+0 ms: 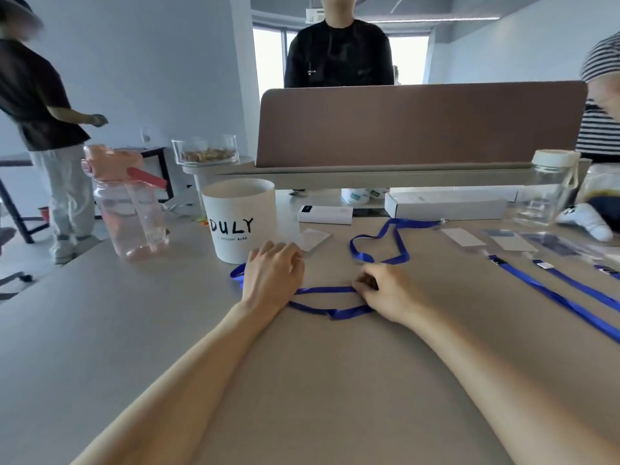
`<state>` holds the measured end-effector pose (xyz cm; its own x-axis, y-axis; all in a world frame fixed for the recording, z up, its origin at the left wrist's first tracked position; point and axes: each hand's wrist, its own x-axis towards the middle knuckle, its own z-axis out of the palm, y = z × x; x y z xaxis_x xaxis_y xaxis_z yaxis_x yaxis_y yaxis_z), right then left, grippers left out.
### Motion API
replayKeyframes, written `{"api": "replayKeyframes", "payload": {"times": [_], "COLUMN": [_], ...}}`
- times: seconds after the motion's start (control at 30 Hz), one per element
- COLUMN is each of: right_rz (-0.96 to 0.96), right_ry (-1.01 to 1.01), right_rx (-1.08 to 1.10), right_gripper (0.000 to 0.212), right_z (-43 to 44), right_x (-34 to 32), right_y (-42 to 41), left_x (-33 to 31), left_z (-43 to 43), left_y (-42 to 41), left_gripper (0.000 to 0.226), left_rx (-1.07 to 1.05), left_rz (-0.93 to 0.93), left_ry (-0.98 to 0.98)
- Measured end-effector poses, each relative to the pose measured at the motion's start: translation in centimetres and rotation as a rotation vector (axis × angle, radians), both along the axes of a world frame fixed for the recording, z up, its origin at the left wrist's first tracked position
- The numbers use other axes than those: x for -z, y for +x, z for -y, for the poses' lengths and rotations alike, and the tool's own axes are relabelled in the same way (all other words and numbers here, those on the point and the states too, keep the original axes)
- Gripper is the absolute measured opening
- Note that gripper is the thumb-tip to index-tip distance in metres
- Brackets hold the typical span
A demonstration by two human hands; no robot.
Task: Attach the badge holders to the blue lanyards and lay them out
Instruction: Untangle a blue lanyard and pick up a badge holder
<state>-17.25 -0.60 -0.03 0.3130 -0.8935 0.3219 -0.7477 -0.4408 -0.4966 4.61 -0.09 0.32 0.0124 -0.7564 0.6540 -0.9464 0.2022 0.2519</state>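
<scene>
Blue lanyard (pixel 322 290) is lying loose and twisted just in front of the white cup (pixel 240 219). Right hand (pixel 382 292) is pinching the strap, right of the cup. Left hand (pixel 271 273) is lying over the strap by the cup's base; cannot tell whether it is gripping. Badge holder (pixel 310 239) is sitting just right of the cup. Judgement: flatten the twist first, then bring the clip end to the holder. Laid-out lanyards (pixel 550 293) are lying far right of the cup.
</scene>
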Motion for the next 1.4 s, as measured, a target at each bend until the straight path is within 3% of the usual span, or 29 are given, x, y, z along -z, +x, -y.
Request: {"api": "replayKeyframes", "payload": {"times": [0.17, 0.37, 0.57, 0.63, 0.73, 0.87, 0.93, 1.03, 1.1, 1.2, 1.3, 1.4], "right_rz": [-0.036, 0.001, 0.029, -0.009, -0.028, -0.129, -0.166, -0.179, -0.174, -0.127, -0.051, -0.083], "right_ry": [-0.043, -0.147, -0.194, -0.204, -0.183, -0.122, -0.093, -0.127, -0.188, -0.182, -0.138, -0.073], "right_rx": [0.137, 0.126, 0.007, -0.034, -0.151, -0.284, -0.263, -0.175, -0.097, -0.014, 0.005, 0.018], "right_gripper": [0.007, 0.013, 0.019, 0.026, 0.040, 0.039, 0.035, 0.036, 0.039, 0.033, 0.020, 0.036], "right_z": [0.7, 0.4, -0.6, -1.1, -2.1, -3.2, -3.4, -3.2, -2.8, -2.5, -2.5, -2.3], "right_x": [0.1, 0.0, -0.3, -0.6, -1.2, -1.5, -1.4, -1.2, -1.0, -1.0, -1.0, -0.9], "right_y": [-1.6, -1.3, -0.6, -0.5, 0.0, 0.7, 0.9, 0.9, 0.6, 0.2, 0.2, 0.2], "left_x": [0.8, 0.1, -1.2, -0.7, 0.0, 0.1, -0.2, -0.4, 0.0, 0.6, 0.7, 0.8], "left_z": [1.8, 1.0, -0.9, -0.7, 0.1, 0.8, 0.8, 0.2, -0.1, -0.2, -0.4, -0.7], "left_y": [0.8, 0.1, -1.1, -0.9, -0.3, 0.1, 0.2, 0.3, 0.2, 0.0, -0.7, -1.2], "left_gripper": [0.029, 0.025, 0.024, 0.031, 0.047, 0.048, 0.049, 0.058, 0.057, 0.059, 0.060, 0.055], "left_rx": [-0.108, -0.162, 0.224, 0.242, 0.226, 0.303, 0.244, 0.072, 0.066, 0.160, 0.285, 0.373], "left_rz": [-0.033, 0.016, -0.420, -0.371, -0.219, -0.094, -0.039, 0.066, 0.106, 0.093, 0.111, 0.145], "left_ry": [0.299, 0.205, 0.312, 0.307, 0.497, 0.620, 0.648, 0.571, 0.466, 0.301, 0.277, 0.342]}}
